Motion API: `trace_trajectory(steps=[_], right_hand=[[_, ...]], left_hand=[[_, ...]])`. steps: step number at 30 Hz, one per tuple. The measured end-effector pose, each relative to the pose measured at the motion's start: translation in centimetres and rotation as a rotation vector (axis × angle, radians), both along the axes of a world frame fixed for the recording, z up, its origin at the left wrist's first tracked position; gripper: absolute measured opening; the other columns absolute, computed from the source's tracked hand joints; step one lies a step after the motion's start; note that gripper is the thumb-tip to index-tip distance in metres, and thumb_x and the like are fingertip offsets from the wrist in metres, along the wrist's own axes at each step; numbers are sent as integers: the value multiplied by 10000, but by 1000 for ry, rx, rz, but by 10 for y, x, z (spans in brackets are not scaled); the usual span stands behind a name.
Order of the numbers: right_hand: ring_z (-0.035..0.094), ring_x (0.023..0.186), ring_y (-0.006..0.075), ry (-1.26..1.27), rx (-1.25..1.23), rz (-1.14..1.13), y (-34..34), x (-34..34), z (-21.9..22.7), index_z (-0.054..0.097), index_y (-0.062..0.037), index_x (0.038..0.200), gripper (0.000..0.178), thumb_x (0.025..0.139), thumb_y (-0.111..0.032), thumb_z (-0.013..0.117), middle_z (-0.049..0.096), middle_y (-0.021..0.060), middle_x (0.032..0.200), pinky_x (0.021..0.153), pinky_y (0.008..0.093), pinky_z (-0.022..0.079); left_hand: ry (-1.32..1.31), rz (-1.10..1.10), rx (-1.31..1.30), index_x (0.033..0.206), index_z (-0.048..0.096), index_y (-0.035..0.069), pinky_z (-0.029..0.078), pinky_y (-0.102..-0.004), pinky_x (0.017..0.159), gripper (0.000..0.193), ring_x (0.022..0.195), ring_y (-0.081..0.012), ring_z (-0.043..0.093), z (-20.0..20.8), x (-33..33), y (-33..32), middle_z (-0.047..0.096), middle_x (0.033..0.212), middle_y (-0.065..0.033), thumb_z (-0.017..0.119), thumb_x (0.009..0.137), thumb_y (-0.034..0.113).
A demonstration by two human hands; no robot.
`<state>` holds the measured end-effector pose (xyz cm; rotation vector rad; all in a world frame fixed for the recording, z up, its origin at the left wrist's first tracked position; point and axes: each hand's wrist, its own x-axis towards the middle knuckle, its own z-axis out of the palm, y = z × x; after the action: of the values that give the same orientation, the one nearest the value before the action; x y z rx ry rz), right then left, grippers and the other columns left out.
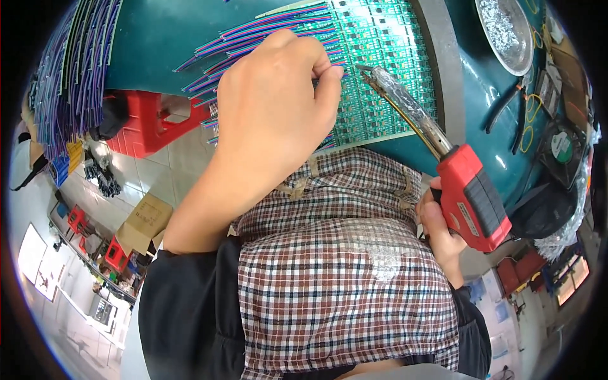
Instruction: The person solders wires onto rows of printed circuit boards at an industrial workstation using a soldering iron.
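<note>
Circuit boards (402,82), flat; wires (240,41), slender.

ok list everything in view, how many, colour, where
panel: one, green, top centre
wires: many, blue, purple, red, on panel, upper left
soldering gun: one, red and black, centre right
table: one, green, top
strip: one, grey, right of panel
bowl: one, silver, upper right
pliers: one, black-handled, right of strip
fan: one, black, right
stools: several, red, left
box: one, brown, left
apron: one, plaid, lower centre
rest: too small to tell
left hand: one, bare, over wires
right hand: one, bare, on soldering gun
</note>
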<state>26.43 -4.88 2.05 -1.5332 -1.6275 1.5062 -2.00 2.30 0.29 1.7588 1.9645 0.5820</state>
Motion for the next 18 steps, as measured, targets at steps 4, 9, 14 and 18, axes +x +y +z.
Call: trace_trajectory(steps=[4, 9, 14, 18], right_hand=[[469, 544, 109, 17, 23, 1, 0, -4, -4, 554, 45, 1157, 256, 913, 32, 629, 536, 63, 744, 543, 269, 426], [469, 536, 108, 27, 5, -33, 4, -10, -3, 549, 38, 1079, 183, 910, 47, 617, 536, 72, 750, 517, 261, 418], [463, 528, 107, 46, 4, -20, 6, -10, -3, 546, 37, 1060, 163, 910, 51, 608, 531, 75, 753, 505, 261, 415], [462, 534, 110, 59, 9, -5, 7, -11, -4, 544, 37, 1046, 154, 907, 48, 609, 521, 75, 749, 500, 261, 412]], left_hand=[[3, 0, 14, 770, 664, 30, 485, -297, 587, 183, 612, -161, 623, -2, 1, 1, 611, 731, -48, 760, 861, 156], [-2, 18, 39, 750, 644, 26, 485, -295, 580, 200, 595, -167, 627, -4, 5, 1, 609, 710, -49, 753, 864, 148], [0, 23, 55, 739, 634, 23, 487, -297, 570, 208, 595, -167, 632, -5, 4, 1, 612, 704, -50, 751, 862, 143], [11, 23, 55, 738, 635, 25, 485, -300, 568, 203, 586, -166, 624, -5, 5, 1, 608, 701, -48, 752, 859, 140]])
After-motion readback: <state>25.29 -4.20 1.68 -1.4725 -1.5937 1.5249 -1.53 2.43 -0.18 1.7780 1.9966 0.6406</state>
